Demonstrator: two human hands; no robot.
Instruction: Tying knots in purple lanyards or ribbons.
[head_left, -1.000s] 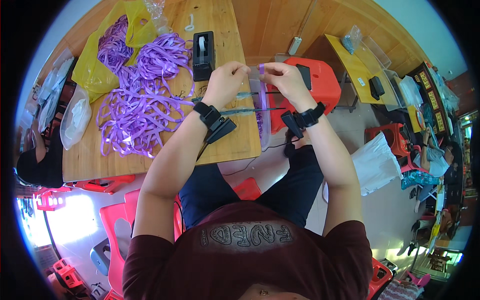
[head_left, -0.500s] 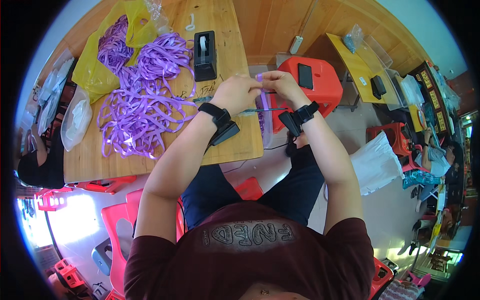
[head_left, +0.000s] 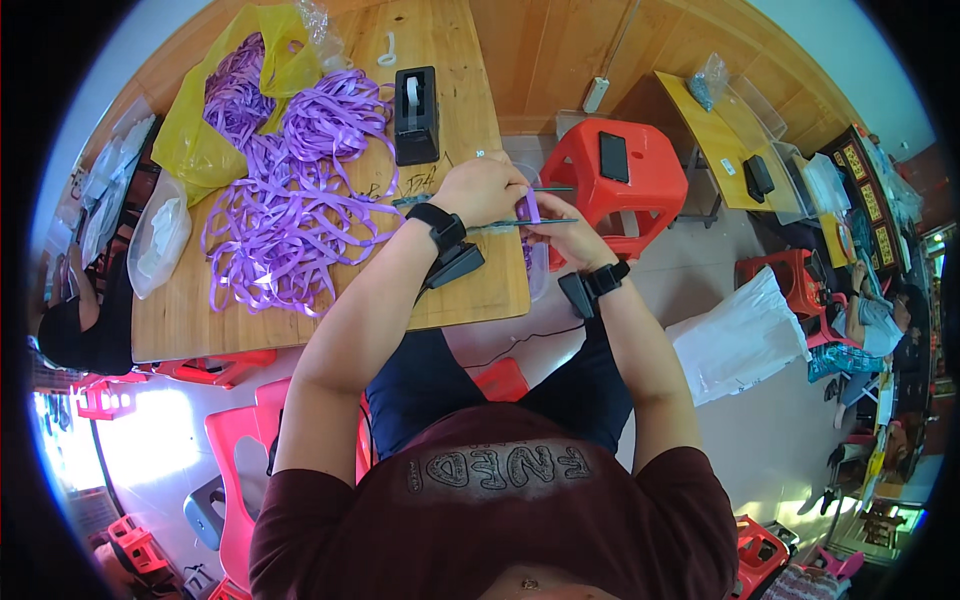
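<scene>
Purple ribbon strip point(head_left: 533, 208): one length, lying between the two hands just past the right edge of the wooden table point(head_left: 485, 295), beside two thin dark rods point(head_left: 558, 220) that are jutting out beyond that edge. Left hand point(head_left: 482, 190): back facing up, fingers bending together and pinching the strip near its upper end. Right hand point(head_left: 570, 237): thumb and fingers reaching to the strip's lower part and the nearer rod; whether they are clamping on the strip cannot be told. Black wristbands point(head_left: 607, 277): one pair, each carrying a dark block. Purple ribbon heap point(head_left: 275, 235): loose loops, spreading across the table and spilling from a yellow plastic bag point(head_left: 195, 150). Black tape dispenser point(head_left: 417, 125): standing on the table above the left hand, a small white ring-shaped item point(head_left: 388, 50) lying beyond it. Red plastic stool point(head_left: 650, 170): standing beyond the right hand, bearing a black smartphone point(head_left: 613, 157). Clear plastic bin point(head_left: 540, 280): sitting beside the table, below the hands.
</scene>
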